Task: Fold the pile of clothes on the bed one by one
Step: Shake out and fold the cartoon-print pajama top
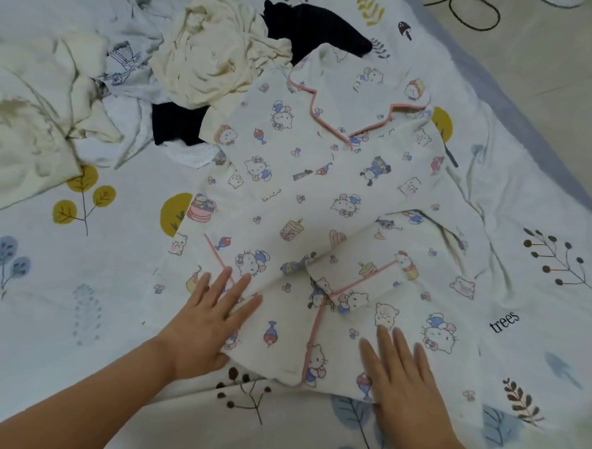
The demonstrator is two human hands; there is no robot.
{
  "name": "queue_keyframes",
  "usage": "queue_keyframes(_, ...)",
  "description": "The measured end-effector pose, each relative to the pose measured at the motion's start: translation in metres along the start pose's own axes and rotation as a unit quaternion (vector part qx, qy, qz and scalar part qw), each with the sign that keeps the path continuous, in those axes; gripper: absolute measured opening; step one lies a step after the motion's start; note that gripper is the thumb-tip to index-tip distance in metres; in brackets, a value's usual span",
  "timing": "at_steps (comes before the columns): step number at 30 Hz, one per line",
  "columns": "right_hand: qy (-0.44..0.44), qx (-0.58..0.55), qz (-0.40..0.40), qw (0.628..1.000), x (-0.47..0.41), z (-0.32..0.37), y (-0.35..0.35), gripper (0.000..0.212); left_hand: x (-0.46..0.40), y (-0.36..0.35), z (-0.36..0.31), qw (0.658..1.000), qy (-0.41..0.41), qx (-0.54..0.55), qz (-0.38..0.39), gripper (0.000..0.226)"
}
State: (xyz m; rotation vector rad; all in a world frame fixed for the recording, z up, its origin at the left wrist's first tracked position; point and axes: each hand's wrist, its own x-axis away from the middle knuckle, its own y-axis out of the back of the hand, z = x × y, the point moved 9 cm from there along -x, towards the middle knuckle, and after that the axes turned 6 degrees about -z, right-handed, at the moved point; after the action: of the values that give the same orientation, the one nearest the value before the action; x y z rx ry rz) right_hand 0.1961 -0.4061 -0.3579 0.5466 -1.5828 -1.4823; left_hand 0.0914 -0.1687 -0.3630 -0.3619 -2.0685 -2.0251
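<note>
A white pyjama top (pixel 309 197) with cartoon cat prints and pink piping lies spread on the bed, collar at the far end, hem toward me. My left hand (pixel 211 316) rests flat on its lower left part, fingers straight. My right hand (pixel 403 374) presses flat on the lower right hem, fingers straight. Behind the top lies the pile: a cream garment (pixel 211 55), a dark navy garment (pixel 315 26) and a white printed piece (pixel 128 68).
The bed sheet (pixel 79 281) is white with leaf and tree prints. Another cream cloth (pixel 28 131) lies at the far left. The bed's right edge meets a pale tiled floor (pixel 553 66) with a black cable (pixel 470 13).
</note>
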Motion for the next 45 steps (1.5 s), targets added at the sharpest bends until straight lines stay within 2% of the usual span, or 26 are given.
queue_keyframes(3, 0.015, 0.020, -0.108, 0.994, -0.005, 0.002, 0.016, 0.068, -0.005, 0.004, 0.000, 0.999, 0.010, -0.021, -0.041, 0.112)
queue_keyframes(4, 0.012, 0.012, -0.119, 0.993, -0.008, 0.000, 0.023, 0.065, -0.007, 0.008, 0.000, 0.998, 0.010, -0.023, -0.051, 0.105)
queue_keyframes(7, -0.009, -0.025, -0.086, 0.996, -0.019, -0.007, 0.041, 0.088, -0.015, 0.030, 0.002, 0.998, -0.001, -0.004, -0.069, 0.085)
queue_keyframes(10, -0.034, -0.050, -0.045, 0.997, -0.031, -0.017, 0.062, 0.078, -0.022, 0.061, 0.012, 0.992, 0.003, 0.082, -0.091, 0.067)
queue_keyframes(12, -0.044, -0.071, -0.045, 0.995, -0.041, -0.026, 0.078, 0.070, -0.029, 0.075, 0.023, 0.979, 0.020, 0.192, -0.061, 0.034)
queue_keyframes(14, -0.065, -0.077, -0.065, 0.993, -0.053, -0.044, 0.095, 0.065, -0.040, 0.087, 0.038, 0.960, 0.067, 0.271, -0.009, 0.024)
queue_keyframes(15, -0.069, -0.075, -0.061, 0.993, -0.061, -0.050, 0.110, 0.064, -0.048, 0.097, 0.045, 0.961, 0.075, 0.267, 0.002, 0.021)
queue_keyframes(18, -0.085, -0.080, 0.002, 0.993, -0.089, -0.067, 0.152, 0.056, -0.079, 0.133, 0.064, 0.957, 0.101, 0.269, 0.047, 0.017)
queue_keyframes(21, -0.128, -0.102, 0.037, 0.986, -0.122, -0.095, 0.187, 0.050, -0.119, 0.173, 0.088, 0.962, 0.126, 0.239, 0.047, 0.023)
queue_keyframes(24, -0.148, -0.116, -0.010, 0.982, -0.165, -0.126, 0.224, 0.038, -0.165, 0.210, 0.115, 0.968, 0.154, 0.198, 0.033, 0.023)
queue_keyframes(27, -0.130, -0.071, -0.090, 0.985, -0.215, -0.159, 0.250, 0.028, -0.213, 0.243, 0.135, 0.973, 0.175, 0.152, 0.016, 0.014)
queue_keyframes(29, -0.122, -0.060, -0.120, 0.983, -0.250, -0.180, 0.260, 0.024, -0.244, 0.261, 0.148, 0.977, 0.191, 0.099, -0.020, 0.013)
queue_keyframes(31, -0.118, -0.061, -0.140, 0.981, -0.284, -0.197, 0.265, 0.025, -0.270, 0.273, 0.159, 0.975, 0.196, 0.055, -0.093, 0.022)
queue_keyframes(34, -0.124, -0.047, -0.162, 0.978, -0.325, -0.217, 0.265, 0.025, -0.295, 0.266, 0.180, 0.955, 0.225, 0.038, -0.190, 0.011)
queue_keyframes(36, -0.137, -0.021, -0.134, 0.981, -0.345, -0.226, 0.249, 0.021, -0.308, 0.239, 0.188, 0.955, 0.252, 0.043, -0.149, 0.007)
queue_keyframes(38, -0.148, 0.010, -0.073, 0.986, -0.358, -0.230, 0.223, 0.021, -0.318, 0.206, 0.186, 0.964, 0.257, 0.039, -0.056, 0.007)
queue_keyframes(40, -0.163, 0.039, -0.038, 0.985, -0.364, -0.233, 0.208, 0.020, -0.325, 0.196, 0.185, 0.967, 0.253, 0.000, -0.035, 0.005)
queue_keyframes(42, -0.190, 0.041, -0.076, 0.978, -0.367, -0.243, 0.214, 0.016, -0.329, 0.220, 0.190, 0.955, 0.259, -0.034, -0.138, 0.007)
queue_keyframes(44, -0.194, 0.024, -0.167, 0.966, -0.369, -0.251, 0.231, 0.013, -0.324, 0.254, 0.199, 0.917, 0.283, -0.040, -0.280, 0.013)
queue_keyframes(45, -0.197, 0.021, -0.209, 0.958, -0.368, -0.256, 0.238, 0.016, -0.320, 0.265, 0.204, 0.896, 0.304, -0.029, -0.322, 0.025)
